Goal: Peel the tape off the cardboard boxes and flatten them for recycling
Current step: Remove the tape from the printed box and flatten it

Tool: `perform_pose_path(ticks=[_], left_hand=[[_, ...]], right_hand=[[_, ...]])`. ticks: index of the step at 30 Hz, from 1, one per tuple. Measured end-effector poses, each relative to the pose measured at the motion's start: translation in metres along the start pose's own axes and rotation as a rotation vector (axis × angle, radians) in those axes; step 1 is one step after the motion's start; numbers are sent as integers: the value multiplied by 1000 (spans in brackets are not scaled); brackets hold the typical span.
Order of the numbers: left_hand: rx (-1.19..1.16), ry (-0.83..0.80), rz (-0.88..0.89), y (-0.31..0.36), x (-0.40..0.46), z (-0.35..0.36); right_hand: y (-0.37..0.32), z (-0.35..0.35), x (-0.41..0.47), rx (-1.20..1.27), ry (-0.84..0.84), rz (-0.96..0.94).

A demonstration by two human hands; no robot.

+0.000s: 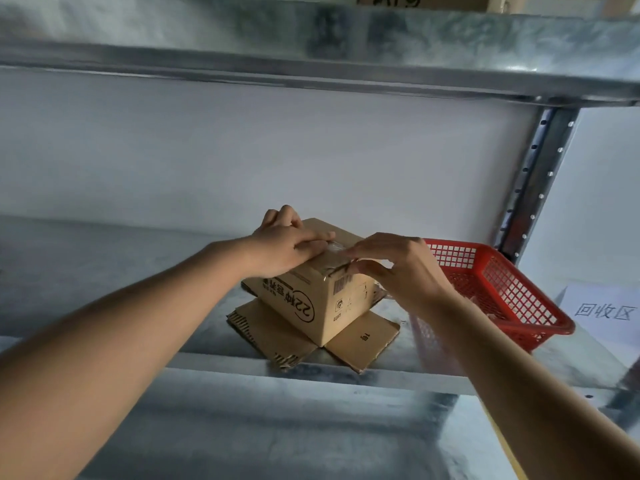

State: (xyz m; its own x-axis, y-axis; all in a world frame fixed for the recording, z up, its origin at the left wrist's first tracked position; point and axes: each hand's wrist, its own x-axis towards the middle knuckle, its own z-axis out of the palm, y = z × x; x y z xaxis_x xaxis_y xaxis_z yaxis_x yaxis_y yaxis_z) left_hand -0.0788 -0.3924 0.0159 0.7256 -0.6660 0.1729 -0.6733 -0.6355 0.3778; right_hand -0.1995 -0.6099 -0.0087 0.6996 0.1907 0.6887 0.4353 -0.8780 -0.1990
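Observation:
A small brown cardboard box stands upside down on the metal shelf, its lower flaps spread flat around it. Clear tape runs across its top face. My left hand presses flat on the top of the box, fingers curled over the far edge. My right hand is at the near right edge of the top, with thumb and fingers pinched on the end of the tape.
A red plastic mesh basket sits just right of the box. A white paper sign lies at the far right. A shelf beam spans overhead, with an upright post behind the basket.

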Motion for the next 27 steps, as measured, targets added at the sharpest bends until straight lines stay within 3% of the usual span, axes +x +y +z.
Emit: perform_pose_path(ticks=[6,9,11,15,20,22,27], left_hand=[[43,-51,71,-10,0,-1],[67,-71,83,-13,3,-2],[88,-93,117,-16,6,-4],[105,-160,171,-20,10,-11],[18,-188,188,-25,20,-14],[-15,-191,213,-27,22,-16],[-13,-206,244,-31,25,-17]], right_hand=[[-17,1,5,-29,0,-8],[-39,4,2,17,-90,-54],[-48,12,1,-125,-136,-105],[-54,17,7,-326,-72,-208],[-65,3,25,-461,-229,-294],[-66,3,29,-443,-252,-266],[-76,13,21,-380,-73,-59]])
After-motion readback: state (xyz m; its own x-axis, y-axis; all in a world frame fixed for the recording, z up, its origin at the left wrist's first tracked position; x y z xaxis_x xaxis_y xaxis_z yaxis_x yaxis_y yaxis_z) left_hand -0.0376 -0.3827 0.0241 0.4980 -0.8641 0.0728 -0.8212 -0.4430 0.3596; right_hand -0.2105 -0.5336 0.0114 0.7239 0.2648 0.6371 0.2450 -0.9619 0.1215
